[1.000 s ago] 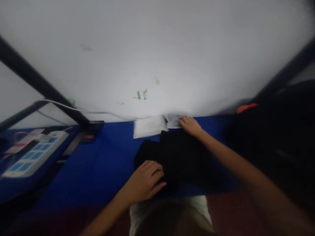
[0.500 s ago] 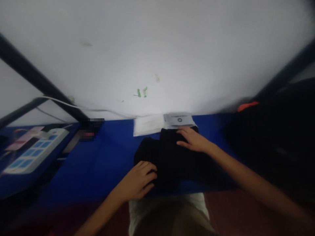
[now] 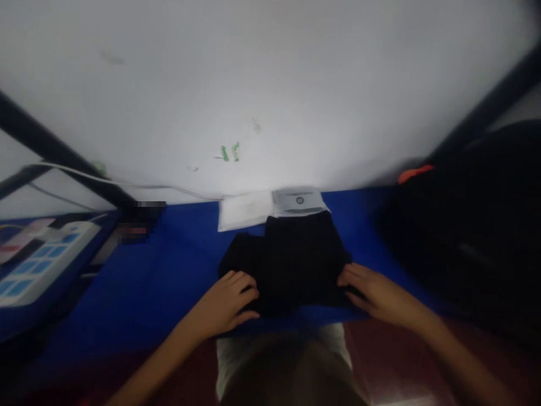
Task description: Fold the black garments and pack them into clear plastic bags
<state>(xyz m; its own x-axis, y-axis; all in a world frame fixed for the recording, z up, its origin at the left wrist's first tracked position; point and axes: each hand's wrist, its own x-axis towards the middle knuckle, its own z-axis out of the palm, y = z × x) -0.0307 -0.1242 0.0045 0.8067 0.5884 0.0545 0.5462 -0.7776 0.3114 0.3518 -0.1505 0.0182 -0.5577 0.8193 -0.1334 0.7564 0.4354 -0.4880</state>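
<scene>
A black cloth [image 3: 300,259], folded or bunched into a rough block, lies near the front edge of a blue surface [image 3: 169,254]. On its lower left part rests my left hand [image 3: 234,299], fingers bent and thumb apart. At the cloth's right edge is my right hand [image 3: 366,287], its fingertips and thumb on either side of a bit of the fabric. Just behind the cloth lie a blank white packet [image 3: 246,210] and a grey-white packet with a dark round logo [image 3: 299,201].
A white power strip [image 3: 46,259] with blue sockets sits at the left. A white cable [image 3: 139,185] runs along the wall [image 3: 296,84]. At the right is a large dark object [image 3: 473,225], with something orange [image 3: 415,173] behind it. Dark bars slant up both sides.
My right hand has moved from the cloth's far edge to its right side, and its fingers have closed on the edge. My left hand stays on the left part. The view has shifted slightly.
</scene>
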